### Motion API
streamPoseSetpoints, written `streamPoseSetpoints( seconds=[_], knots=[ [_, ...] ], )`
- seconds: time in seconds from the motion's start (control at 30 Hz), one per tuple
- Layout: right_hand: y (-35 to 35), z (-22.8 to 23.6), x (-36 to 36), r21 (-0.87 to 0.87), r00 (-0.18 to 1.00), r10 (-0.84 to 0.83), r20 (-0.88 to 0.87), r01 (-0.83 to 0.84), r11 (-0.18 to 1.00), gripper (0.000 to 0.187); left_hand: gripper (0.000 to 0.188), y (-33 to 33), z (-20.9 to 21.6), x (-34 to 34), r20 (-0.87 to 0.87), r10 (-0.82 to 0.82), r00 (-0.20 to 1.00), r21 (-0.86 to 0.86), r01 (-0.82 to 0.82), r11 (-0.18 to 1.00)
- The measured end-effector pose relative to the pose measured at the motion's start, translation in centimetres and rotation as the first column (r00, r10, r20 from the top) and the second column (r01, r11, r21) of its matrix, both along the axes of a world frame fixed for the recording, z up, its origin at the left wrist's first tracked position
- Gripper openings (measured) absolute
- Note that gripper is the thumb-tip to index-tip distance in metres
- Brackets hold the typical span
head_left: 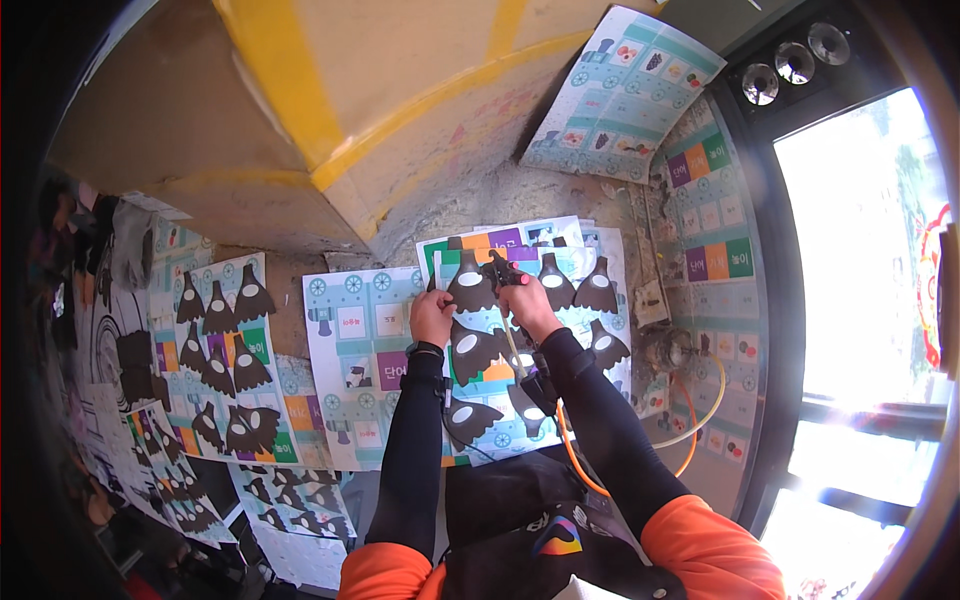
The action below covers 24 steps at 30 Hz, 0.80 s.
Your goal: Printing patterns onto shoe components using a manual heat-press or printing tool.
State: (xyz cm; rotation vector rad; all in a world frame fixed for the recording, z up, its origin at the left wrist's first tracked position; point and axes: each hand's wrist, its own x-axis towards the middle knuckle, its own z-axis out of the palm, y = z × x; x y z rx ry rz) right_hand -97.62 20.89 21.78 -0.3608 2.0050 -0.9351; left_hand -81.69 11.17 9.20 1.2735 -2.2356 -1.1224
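Note:
In front of me, several dark brown, bell-shaped pieces with scalloped lower edges lie in rows on printed sheets. My left hand is closed, its fingertips at the left edge of one upper dark piece; whether they pinch it is too small to tell. My right hand is wrapped round a black spray gun with pinkish-red knobs, just right of that piece. A thin pale hose runs down from the gun between my forearms. Below lies another dark piece.
More sheets with dark pieces lie to the left. A large taped cardboard box rises at the far side. A printed sheet leans beside it. An orange hose loops by my right forearm. A bright window stands right.

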Motion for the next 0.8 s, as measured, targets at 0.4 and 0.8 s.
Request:
streamPoseSetpoints(
  seconds=[0.4, 0.8],
  knots=[
    [1.4, -2.8, -0.4, 0.041, 0.972, 0.209, -0.106, -0.206, 0.978, 0.020, 0.021, 0.2, 0.0, -0.4, -0.005, -0.010, 1.000, -0.006, 0.010, 1.000],
    [0.5, -1.5, 0.1, 0.085, 0.994, 0.084, -0.076, -0.077, 0.993, 0.022, 0.022, -0.1, -0.1, -0.2, -0.007, -0.004, 1.000, -0.016, 0.004, 1.000]
  ],
)
